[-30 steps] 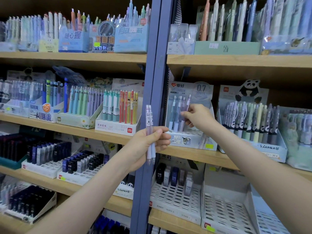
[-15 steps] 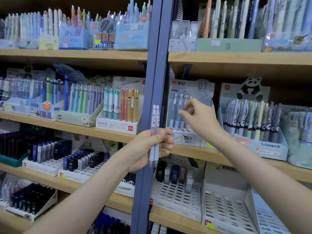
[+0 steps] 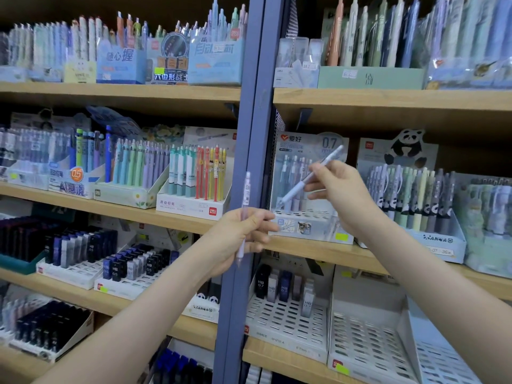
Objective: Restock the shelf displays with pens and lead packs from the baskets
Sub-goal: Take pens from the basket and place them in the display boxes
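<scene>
Two pens: an upright pen (image 3: 245, 200) in the left hand (image 3: 241, 234), in front of the blue shelf post (image 3: 249, 120); a tilted pen (image 3: 310, 176) in the right hand (image 3: 342, 189), tip down over the 0.7 display box (image 3: 307, 227).
Left fingers: curled round the lower barrel.
Right fingers: pinching mid-barrel.
In the way: standing pens (image 3: 291, 173) in the box's back rows, just behind the tilted tip.
Around: panda display (image 3: 437, 239) just to the right; lead packs (image 3: 284, 289) in a white slotted tray (image 3: 285, 322) one shelf down.
</scene>
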A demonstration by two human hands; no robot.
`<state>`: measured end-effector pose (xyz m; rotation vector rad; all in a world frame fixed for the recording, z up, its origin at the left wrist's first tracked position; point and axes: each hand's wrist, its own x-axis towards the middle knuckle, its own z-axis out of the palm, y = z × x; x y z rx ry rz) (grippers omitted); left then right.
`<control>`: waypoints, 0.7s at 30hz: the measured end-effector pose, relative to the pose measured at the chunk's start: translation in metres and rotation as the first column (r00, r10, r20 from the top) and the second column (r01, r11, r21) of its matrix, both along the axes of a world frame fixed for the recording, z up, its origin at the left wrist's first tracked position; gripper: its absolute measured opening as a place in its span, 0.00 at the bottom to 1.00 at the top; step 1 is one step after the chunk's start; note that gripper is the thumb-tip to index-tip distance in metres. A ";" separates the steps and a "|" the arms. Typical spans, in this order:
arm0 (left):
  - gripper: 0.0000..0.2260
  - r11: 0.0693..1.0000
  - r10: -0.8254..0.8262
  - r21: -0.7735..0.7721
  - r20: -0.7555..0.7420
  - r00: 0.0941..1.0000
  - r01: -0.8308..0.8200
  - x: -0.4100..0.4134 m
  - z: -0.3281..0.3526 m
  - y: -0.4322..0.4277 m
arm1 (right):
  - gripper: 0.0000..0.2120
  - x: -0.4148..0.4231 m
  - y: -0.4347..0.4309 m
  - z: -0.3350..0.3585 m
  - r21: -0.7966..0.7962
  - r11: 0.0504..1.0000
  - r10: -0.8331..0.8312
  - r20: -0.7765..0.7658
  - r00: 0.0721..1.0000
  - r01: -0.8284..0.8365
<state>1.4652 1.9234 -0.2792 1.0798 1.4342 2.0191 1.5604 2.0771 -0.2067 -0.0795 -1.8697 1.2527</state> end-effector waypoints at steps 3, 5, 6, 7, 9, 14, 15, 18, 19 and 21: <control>0.09 0.996 0.090 -0.012 -0.022 0.996 -0.090 -0.003 -0.004 -0.001 | 0.09 -0.004 0.009 -0.001 0.157 0.976 -0.155 -0.001 0.988 0.153; 0.09 0.993 0.113 -0.020 -0.027 0.993 -0.113 -0.002 -0.004 0.000 | 0.09 -0.008 0.012 -0.004 0.287 0.938 -0.217 0.046 0.975 0.196; 0.10 0.991 0.130 -0.033 -0.029 0.991 -0.131 -0.001 -0.004 0.000 | 0.10 -0.011 0.012 -0.004 0.324 0.925 -0.233 0.065 0.970 0.200; 0.10 0.988 0.144 -0.043 -0.025 0.989 -0.145 -0.001 -0.003 0.001 | 0.10 -0.013 0.012 -0.004 0.350 0.915 -0.243 0.079 0.967 0.201; 0.12 0.991 0.135 -0.022 0.029 0.990 -0.134 0.000 -0.001 0.002 | 0.09 -0.017 0.010 -0.003 0.395 0.897 -0.256 0.098 0.962 0.198; 0.14 0.992 -0.003 0.122 0.197 0.980 -0.022 0.000 0.001 0.002 | 0.11 -0.027 0.006 0.001 0.476 0.864 -0.271 0.160 0.949 0.167; 0.14 0.990 -0.018 0.137 0.211 0.977 -0.011 0.000 0.001 0.002 | 0.11 -0.029 0.007 0.002 0.487 0.857 -0.282 0.171 0.944 0.167; 0.10 0.986 -0.025 0.164 0.225 0.974 -0.013 0.001 0.000 0.003 | 0.12 -0.034 0.007 0.002 0.504 0.850 -0.286 0.194 0.938 0.155; 0.08 0.987 -0.007 0.161 0.213 0.977 -0.028 0.001 -0.001 0.004 | 0.12 -0.034 0.008 0.001 0.502 0.851 -0.286 0.195 0.938 0.155; 0.07 0.988 0.039 0.142 0.162 0.986 -0.062 0.000 -0.002 0.004 | 0.10 -0.035 0.010 0.000 0.492 0.857 -0.286 0.210 0.935 0.152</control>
